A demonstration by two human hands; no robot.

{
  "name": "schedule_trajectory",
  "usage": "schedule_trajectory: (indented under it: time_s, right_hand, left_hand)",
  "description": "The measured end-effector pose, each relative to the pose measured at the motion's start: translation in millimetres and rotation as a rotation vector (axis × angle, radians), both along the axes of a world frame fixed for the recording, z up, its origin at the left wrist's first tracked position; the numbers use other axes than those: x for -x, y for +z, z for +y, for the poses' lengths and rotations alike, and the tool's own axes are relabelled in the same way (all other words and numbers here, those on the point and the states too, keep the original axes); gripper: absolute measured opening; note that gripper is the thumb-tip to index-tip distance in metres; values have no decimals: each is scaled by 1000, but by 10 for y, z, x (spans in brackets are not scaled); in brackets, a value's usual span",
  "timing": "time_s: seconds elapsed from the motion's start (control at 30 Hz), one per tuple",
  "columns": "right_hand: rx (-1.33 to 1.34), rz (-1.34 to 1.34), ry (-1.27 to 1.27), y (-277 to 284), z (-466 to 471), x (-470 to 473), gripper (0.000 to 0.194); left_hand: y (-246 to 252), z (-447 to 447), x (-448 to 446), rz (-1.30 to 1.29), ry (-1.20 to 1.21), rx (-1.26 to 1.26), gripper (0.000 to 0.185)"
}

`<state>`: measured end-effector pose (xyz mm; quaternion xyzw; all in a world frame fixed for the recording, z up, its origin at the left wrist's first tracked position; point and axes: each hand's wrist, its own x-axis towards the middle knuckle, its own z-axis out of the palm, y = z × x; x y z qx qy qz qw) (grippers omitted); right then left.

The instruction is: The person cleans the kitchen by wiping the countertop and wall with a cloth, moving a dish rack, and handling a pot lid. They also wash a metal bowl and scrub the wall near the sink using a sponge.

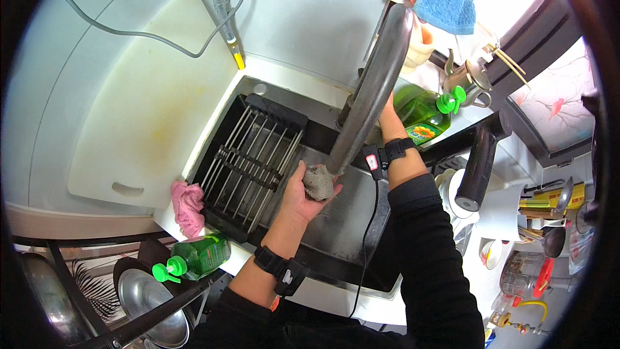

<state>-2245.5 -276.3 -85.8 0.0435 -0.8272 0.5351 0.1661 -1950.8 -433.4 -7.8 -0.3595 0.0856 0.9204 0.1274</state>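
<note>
My left hand (300, 201) is cupped, palm up, over the black sink (334, 232). It holds a wadded grey mesh-textured cloth (318, 182) right beneath the mouth of a dark tap spout (373, 89). Whether water runs from it, I cannot tell. My right hand (388, 106) reaches behind that spout towards the back of the sink; its fingers are hidden there. A green dish soap bottle (419, 109) with a pump top stands close beside the right wrist.
A roll-up drying rack (247, 150) spans the sink's left part. Along the left rim lie a pink cloth (188, 207) and a second soap bottle (203, 254). A cutting board (145, 121) leans at the left. A metal teapot (467, 77) and a blue towel (448, 0) are at the upper right.
</note>
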Motion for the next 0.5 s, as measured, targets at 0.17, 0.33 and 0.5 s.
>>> schedule_trajectory:
  time_s: [0.17,0.33,0.5]
  right_hand:
    - [-202,-96,29,520,-234,-336,26]
    - [-181,-119,-10,712,-159,-404,26]
    - [-326,8,-50,795,-94,-570,23]
  left_hand:
    - [-21,-79,-51,9,50,4,40]
    - [74,-18,-5,28,32,9,39]
    - [71,44,63,57,32,5,41]
